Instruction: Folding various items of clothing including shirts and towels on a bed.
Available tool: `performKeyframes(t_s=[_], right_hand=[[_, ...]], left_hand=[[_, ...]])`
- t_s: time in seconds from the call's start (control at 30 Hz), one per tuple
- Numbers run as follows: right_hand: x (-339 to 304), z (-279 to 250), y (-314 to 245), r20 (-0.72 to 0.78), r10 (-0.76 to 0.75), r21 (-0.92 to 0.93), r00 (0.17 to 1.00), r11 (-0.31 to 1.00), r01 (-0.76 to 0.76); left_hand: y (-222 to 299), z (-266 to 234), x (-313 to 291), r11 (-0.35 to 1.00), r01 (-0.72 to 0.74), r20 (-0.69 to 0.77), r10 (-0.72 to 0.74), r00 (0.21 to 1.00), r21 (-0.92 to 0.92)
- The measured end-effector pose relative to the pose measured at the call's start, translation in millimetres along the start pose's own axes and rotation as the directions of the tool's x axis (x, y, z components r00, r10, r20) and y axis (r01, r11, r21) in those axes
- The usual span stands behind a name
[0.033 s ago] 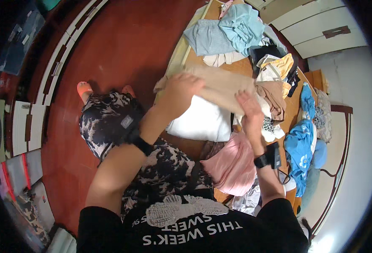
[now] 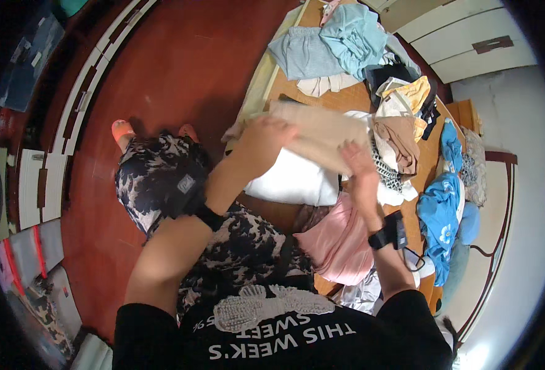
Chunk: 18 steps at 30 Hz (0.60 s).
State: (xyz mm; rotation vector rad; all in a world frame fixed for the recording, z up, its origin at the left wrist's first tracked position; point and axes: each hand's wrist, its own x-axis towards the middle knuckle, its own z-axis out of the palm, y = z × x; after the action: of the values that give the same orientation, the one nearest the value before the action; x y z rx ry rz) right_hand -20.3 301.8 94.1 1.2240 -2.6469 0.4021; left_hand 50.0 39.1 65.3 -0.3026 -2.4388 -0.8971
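Beige folded cloth (image 2: 322, 128) spanning the space between the left grip (image 2: 269, 137) and the right grip (image 2: 357, 161).
The left grip's fingers curl over the cloth's left end; the right grip's fingers lie nearly straight at its near right corner, and blur hides whether either pinches it. A folded white cloth (image 2: 292, 180) sits between the grips on the near side, a pink satiny garment (image 2: 339, 239) nearer the body beside the right forearm, and a brown garment (image 2: 401, 139) right of the right grip.
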Motion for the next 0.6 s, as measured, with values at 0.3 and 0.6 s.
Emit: performKeyframes(t_s=[0.3, 0.6], right_hand=[[-22.2, 22.5, -7.6, 0.323, 0.161, 0.342, 0.933, 0.899, -0.273], [-1.2, 91.7, -38.7, -0.002, 0.101, -0.071, 0.995, 0.992, -0.101]], left_hand=[[-6.8, 9.9, -16.1, 0.873, 0.458, 0.697, -0.434, 0.571, 0.168], [-6.3, 56.8, -33.7, 0.992, -0.051, 0.451, -0.008, 0.892, 0.118]])
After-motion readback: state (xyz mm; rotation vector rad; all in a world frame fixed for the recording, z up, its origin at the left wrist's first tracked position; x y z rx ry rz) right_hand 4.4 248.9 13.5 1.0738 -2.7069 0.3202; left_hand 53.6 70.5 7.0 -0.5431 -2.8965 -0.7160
